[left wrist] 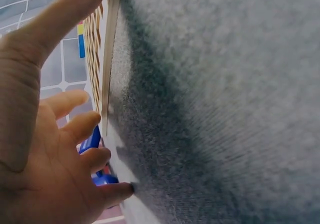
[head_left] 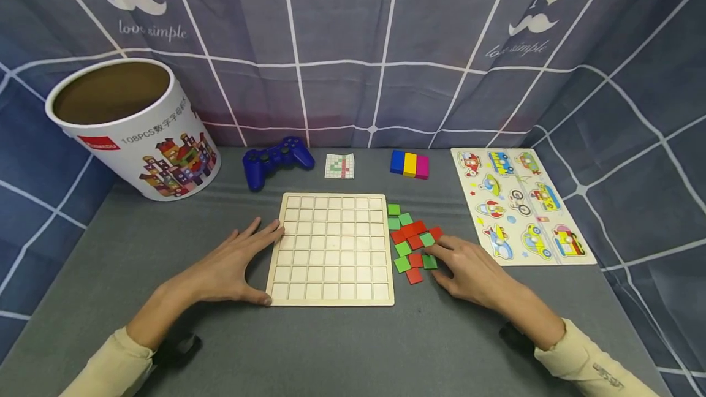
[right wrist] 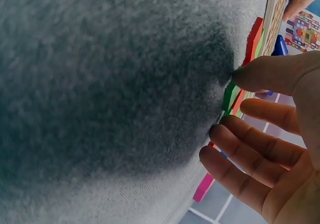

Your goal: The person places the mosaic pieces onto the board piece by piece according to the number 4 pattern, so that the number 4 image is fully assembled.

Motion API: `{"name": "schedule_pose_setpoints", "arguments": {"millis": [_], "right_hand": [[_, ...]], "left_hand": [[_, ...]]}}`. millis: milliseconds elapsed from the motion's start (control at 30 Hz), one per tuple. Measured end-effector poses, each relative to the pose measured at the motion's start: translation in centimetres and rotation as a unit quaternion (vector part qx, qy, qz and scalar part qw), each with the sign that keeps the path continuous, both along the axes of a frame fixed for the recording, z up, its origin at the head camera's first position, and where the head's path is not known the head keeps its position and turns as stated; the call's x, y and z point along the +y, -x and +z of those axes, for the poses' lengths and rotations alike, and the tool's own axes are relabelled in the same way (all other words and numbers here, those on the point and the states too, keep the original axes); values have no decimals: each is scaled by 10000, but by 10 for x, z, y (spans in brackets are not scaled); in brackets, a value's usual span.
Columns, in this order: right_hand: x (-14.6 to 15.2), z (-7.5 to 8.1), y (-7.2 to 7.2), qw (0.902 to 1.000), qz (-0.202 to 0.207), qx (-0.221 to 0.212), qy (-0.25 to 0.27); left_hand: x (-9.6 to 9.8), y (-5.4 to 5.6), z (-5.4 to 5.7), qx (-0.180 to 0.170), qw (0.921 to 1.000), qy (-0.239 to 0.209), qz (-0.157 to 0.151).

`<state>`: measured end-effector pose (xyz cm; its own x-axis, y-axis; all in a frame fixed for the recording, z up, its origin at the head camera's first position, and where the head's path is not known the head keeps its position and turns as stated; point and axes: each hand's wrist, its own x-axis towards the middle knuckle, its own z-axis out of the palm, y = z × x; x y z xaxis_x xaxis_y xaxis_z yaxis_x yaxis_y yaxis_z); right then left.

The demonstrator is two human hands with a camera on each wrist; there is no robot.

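Note:
A pale wooden grid board (head_left: 331, 250) lies on the table in the head view, its squares bare. At its left edge my left hand (head_left: 234, 265) spreads its fingers, the thumb near the lower corner and the index finger touching higher up. To the right of the board lie several small red tiles (head_left: 415, 276) and green tiles (head_left: 402, 249), loosely bunched. My right hand (head_left: 471, 268) rests at the right side of these tiles, fingertips against them. In the right wrist view the thumb (right wrist: 265, 74) is beside a green tile (right wrist: 230, 97), fingers loosely bent and apart from the thumb.
Behind the board are a blue game controller (head_left: 278, 161), a small printed grid card (head_left: 339, 166) and a row of blue, yellow and pink blocks (head_left: 409, 165). A white tub (head_left: 182, 167) stands at the back left. A vehicle picture board (head_left: 515, 213) lies on the right.

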<state>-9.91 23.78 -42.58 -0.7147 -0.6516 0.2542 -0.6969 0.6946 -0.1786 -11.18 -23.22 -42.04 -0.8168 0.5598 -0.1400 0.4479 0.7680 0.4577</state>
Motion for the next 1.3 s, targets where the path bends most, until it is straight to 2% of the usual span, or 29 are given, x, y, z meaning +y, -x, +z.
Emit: {"name": "schedule_pose_setpoints", "arguments": {"millis": [267,500,800,1000,1300], "right_hand": [[-2,-3,3,10000,-11,-66,11],[-1,-4,4,9998,-131,-125,128],[3,5,3,9991,-305,-17,280],[-3,9,13,9988,-269,-26,402],[-20,15,33,9978,-166,-140,629]], "left_hand": [[1,14,0,-149,9999,-74,3],[1,20,-2,-225,9997,-75,75],[0,21,-6,-142,9989,-437,130],[-4,18,-6,-105,9986,-462,245],[0,20,-6,-142,9988,-430,203]]}}
